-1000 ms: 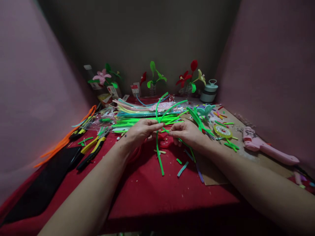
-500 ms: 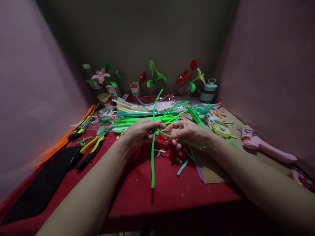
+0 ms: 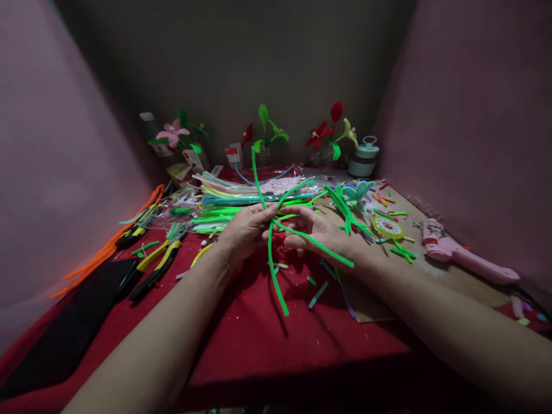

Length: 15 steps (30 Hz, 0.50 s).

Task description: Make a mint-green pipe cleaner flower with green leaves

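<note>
The red-covered desk is crowded towards its far edge and both sides, so a sweeping forearm could drag things along. At its right side lies the cardboard, bearing a pink tool near the right edge; the right elbow swinging outward might knock that.

The left hand has its grip pinching the crossing of the green strips, held above the middle of the desk. The right hand has curled fingers close to that crossing, one strip running across them; whether its grip pinches anything, I cannot tell. If the left thumb eased off, the crossing could slip and the arms splay unevenly. A loose end pointing at the front edge might snag on a wrist and bend.

The pliers, towards the left edge, could catch the left forearm if it dropped. Small offcuts near the front edge could be brushed off by a sleeve-less arm.
</note>
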Each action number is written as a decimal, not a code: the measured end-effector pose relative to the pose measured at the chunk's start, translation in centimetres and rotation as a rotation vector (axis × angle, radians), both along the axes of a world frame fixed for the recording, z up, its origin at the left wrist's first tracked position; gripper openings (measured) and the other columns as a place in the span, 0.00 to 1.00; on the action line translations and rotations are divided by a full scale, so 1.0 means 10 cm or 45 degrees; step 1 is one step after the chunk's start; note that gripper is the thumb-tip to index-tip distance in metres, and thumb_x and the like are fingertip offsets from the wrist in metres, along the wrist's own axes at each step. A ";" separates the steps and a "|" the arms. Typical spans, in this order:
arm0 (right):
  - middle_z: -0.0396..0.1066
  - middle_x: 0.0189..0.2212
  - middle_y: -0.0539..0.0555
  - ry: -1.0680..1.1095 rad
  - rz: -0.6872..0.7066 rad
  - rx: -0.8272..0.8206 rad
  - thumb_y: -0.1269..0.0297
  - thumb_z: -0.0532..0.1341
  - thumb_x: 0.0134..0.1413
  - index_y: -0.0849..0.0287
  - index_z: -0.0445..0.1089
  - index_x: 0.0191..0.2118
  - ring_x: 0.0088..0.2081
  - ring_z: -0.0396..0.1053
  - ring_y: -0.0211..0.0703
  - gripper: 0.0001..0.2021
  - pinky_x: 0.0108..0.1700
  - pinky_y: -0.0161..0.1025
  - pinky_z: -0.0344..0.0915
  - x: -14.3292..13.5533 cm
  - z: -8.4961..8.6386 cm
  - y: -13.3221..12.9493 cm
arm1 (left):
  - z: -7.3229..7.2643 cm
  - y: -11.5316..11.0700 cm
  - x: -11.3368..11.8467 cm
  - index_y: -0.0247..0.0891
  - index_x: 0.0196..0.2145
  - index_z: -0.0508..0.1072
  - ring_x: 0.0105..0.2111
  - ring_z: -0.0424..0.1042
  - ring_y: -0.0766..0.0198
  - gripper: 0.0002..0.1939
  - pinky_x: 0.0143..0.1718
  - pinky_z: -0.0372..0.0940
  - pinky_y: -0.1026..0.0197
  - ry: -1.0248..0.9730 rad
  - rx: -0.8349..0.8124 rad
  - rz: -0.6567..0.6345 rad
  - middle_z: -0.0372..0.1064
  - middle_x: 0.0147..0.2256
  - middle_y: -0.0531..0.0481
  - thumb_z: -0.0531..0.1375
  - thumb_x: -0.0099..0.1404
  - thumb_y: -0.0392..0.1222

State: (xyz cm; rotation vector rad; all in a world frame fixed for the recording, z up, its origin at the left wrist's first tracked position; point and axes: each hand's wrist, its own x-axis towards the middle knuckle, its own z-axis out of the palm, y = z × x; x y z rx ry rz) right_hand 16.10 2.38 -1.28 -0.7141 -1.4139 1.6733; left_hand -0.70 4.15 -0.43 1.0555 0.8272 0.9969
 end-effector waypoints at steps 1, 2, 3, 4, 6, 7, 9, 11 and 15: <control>0.69 0.25 0.46 -0.012 -0.046 0.019 0.65 0.67 0.43 0.57 0.64 0.47 0.22 0.63 0.31 0.22 0.23 0.29 0.59 -0.03 0.01 -0.03 | -0.01 0.00 0.01 0.33 0.34 0.72 0.13 0.56 0.75 0.12 0.16 0.56 0.70 0.016 0.007 0.021 0.62 0.17 0.56 0.64 0.54 0.43; 0.67 0.22 0.45 0.001 -0.105 0.021 0.63 0.65 0.47 0.58 0.66 0.46 0.20 0.61 0.30 0.19 0.22 0.29 0.58 -0.04 0.01 -0.04 | -0.02 -0.01 0.03 0.33 0.34 0.71 0.14 0.59 0.74 0.12 0.17 0.57 0.70 0.030 0.019 0.039 0.64 0.18 0.55 0.64 0.54 0.43; 0.65 0.20 0.45 0.033 -0.159 0.009 0.61 0.62 0.50 0.58 0.67 0.44 0.18 0.59 0.29 0.15 0.21 0.29 0.57 -0.05 0.00 -0.04 | -0.03 -0.01 0.04 0.34 0.35 0.71 0.15 0.60 0.74 0.13 0.17 0.57 0.71 0.039 0.039 0.048 0.65 0.19 0.54 0.64 0.55 0.44; 0.64 0.19 0.45 0.093 -0.207 -0.019 0.59 0.60 0.52 0.60 0.69 0.42 0.17 0.57 0.29 0.13 0.21 0.30 0.56 -0.05 -0.02 -0.02 | -0.04 -0.02 0.05 0.34 0.36 0.71 0.16 0.62 0.73 0.13 0.18 0.57 0.71 0.040 0.070 0.049 0.66 0.20 0.53 0.63 0.55 0.43; 0.64 0.19 0.46 0.243 -0.245 -0.131 0.59 0.60 0.52 0.61 0.70 0.36 0.17 0.56 0.29 0.10 0.21 0.31 0.57 -0.04 -0.08 0.04 | -0.03 -0.03 0.08 0.33 0.39 0.71 0.18 0.64 0.73 0.13 0.21 0.58 0.71 0.031 0.157 0.028 0.67 0.20 0.53 0.62 0.57 0.43; 0.64 0.20 0.47 0.299 -0.238 -0.208 0.60 0.60 0.51 0.62 0.69 0.34 0.18 0.57 0.30 0.09 0.21 0.31 0.57 -0.03 -0.10 0.08 | -0.02 -0.05 0.09 0.33 0.41 0.70 0.19 0.64 0.73 0.14 0.22 0.59 0.71 0.028 0.199 0.007 0.67 0.21 0.53 0.61 0.58 0.42; 0.64 0.21 0.48 0.367 -0.186 -0.369 0.63 0.60 0.51 0.61 0.68 0.32 0.20 0.59 0.32 0.06 0.23 0.32 0.58 0.00 -0.12 0.13 | 0.00 -0.09 0.12 0.33 0.44 0.70 0.20 0.65 0.71 0.15 0.26 0.61 0.69 0.029 0.244 -0.072 0.67 0.20 0.53 0.58 0.60 0.42; 0.65 0.21 0.48 0.400 -0.119 -0.491 0.66 0.58 0.52 0.59 0.65 0.31 0.22 0.61 0.34 0.03 0.26 0.34 0.59 0.01 -0.10 0.15 | 0.03 -0.12 0.14 0.32 0.46 0.69 0.21 0.66 0.69 0.16 0.29 0.63 0.65 0.018 0.226 -0.158 0.66 0.20 0.52 0.57 0.61 0.42; 0.65 0.21 0.48 0.437 -0.093 -0.471 0.66 0.58 0.53 0.58 0.63 0.29 0.22 0.63 0.35 0.03 0.27 0.35 0.59 0.03 -0.06 0.15 | 0.03 -0.17 0.17 0.35 0.49 0.67 0.22 0.67 0.68 0.20 0.28 0.63 0.65 -0.048 0.177 -0.223 0.69 0.22 0.51 0.58 0.58 0.38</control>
